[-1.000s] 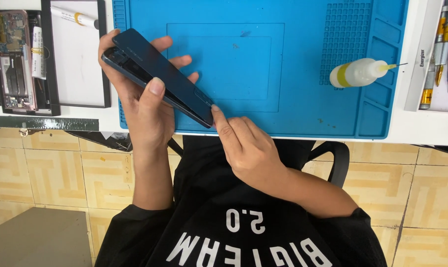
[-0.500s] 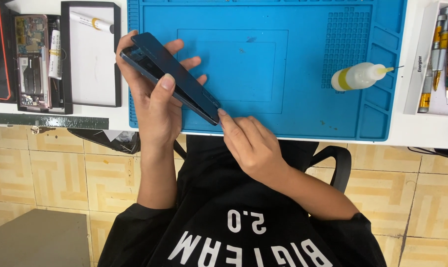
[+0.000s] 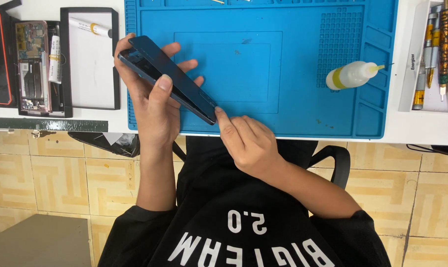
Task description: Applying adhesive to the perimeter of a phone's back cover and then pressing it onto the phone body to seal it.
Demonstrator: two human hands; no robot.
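Observation:
My left hand (image 3: pixel 152 96) grips a dark blue smartphone (image 3: pixel 169 79), held tilted on its long edge over the left part of a blue work mat (image 3: pixel 303 69). The thumb lies across the phone's near side and the fingers wrap behind it. My right hand (image 3: pixel 246 141) touches the phone's lower corner with its index fingertip, the other fingers curled. The hand itself holds nothing that I can see.
An opened phone with bare circuitry (image 3: pixel 32 66) lies in a black tray at the left, beside a white tray (image 3: pixel 90 59) with a small tube. A white squeeze bottle with a yellow band (image 3: pixel 352 75) lies on the mat. Screwdrivers and tools (image 3: pixel 441 49) fill a bin at the right.
The view has shifted a little, so hands and phone sit further right in the picture. My right fingertip stays at the phone's lower corner; the grip of the left hand is unchanged.

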